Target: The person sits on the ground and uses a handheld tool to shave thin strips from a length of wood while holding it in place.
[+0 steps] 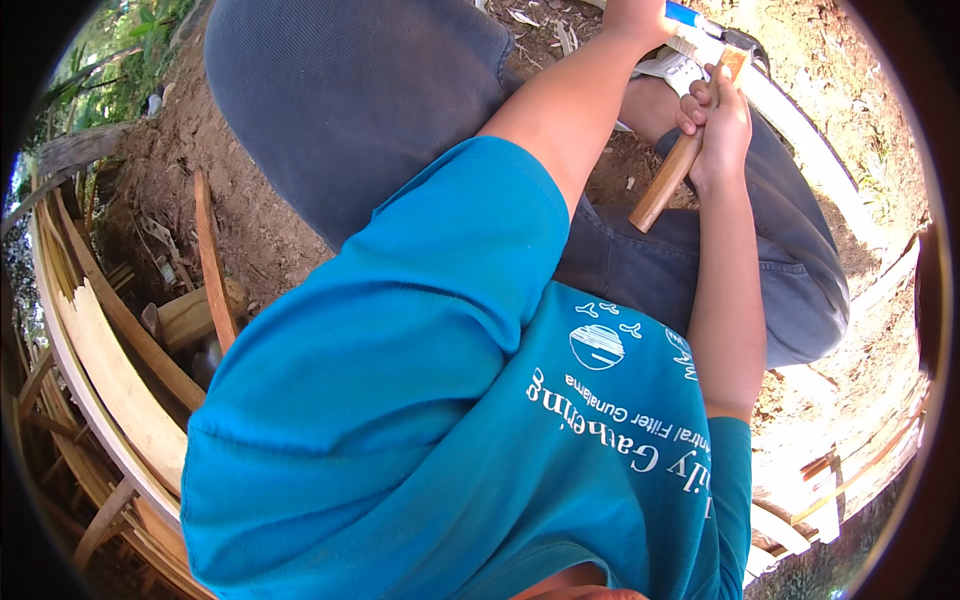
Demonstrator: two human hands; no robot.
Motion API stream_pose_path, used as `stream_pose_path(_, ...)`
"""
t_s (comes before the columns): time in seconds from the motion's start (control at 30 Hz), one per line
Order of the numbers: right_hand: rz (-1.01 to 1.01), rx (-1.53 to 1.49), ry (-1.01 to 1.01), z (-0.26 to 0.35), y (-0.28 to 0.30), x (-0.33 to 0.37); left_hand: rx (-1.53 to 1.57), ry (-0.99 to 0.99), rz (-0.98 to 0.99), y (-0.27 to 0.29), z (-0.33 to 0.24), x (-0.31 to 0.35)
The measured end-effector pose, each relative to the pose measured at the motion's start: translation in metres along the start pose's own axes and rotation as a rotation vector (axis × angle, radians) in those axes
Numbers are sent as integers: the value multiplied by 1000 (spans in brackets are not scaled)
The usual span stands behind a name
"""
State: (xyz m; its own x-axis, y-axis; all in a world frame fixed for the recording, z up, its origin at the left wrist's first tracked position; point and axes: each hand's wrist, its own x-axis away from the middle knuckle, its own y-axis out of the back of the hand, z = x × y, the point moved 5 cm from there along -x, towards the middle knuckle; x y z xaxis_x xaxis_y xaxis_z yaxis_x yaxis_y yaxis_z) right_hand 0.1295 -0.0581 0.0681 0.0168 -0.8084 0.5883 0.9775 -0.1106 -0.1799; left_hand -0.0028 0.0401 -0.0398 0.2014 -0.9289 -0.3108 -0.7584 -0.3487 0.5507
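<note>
My right hand (722, 135) is closed around a brown wooden handle (662, 192), which slants from my lap up toward the top right. Its lower end sticks out below my fingers. A paler orange-brown part (735, 64) shows at its upper end; whether a tool head sits there I cannot make out. My left hand (643, 22) is at the top edge, mostly cut off, with its fingers hidden. Close to it are a pale strip (697, 44) of wood or bamboo and a bright blue piece (683, 14), partly out of view. A dark object (745, 42) lies beside them.
I sit on bare soil (255, 225) with my legs in dark trousers (360, 90) bent in front. To the left, several long wooden strips (110, 370) lean near an upright brown slat (212, 260) and a short log (200, 315). Pale shavings (565, 38) lie on the ground ahead.
</note>
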Motion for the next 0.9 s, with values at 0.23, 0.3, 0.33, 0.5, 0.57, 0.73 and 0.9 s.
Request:
stream_pose_path(0.23, -79, 95, 74, -6, 2, 2, 7, 37, 6, -1, 1, 3)
stream_pose_path(0.3, -122, 54, 126, -5, -4, 7, 3, 46, 33, -1, 7, 5)
stream_pose_path(0.33, -91, 51, 99, -3, -4, 3, -2, 43, 28, -2, 9, 3)
stream_pose_path(0.5, -186, 44, 200, -7, -7, 9, 33, 68, 41, 13, 5, 11)
stream_pose_path(0.57, -127, 45, 161, -5, -5, 6, 27, 73, 78, 12, 4, 8)
stream_pose_path(0.73, -51, 19, 157, -1, -8, 11, 85, 24, 42, 22, -17, 9)
stream_pose_path(0.9, -5, -56, 210, 15, -1, 21, 305, -146, -108, 26, -34, 4)
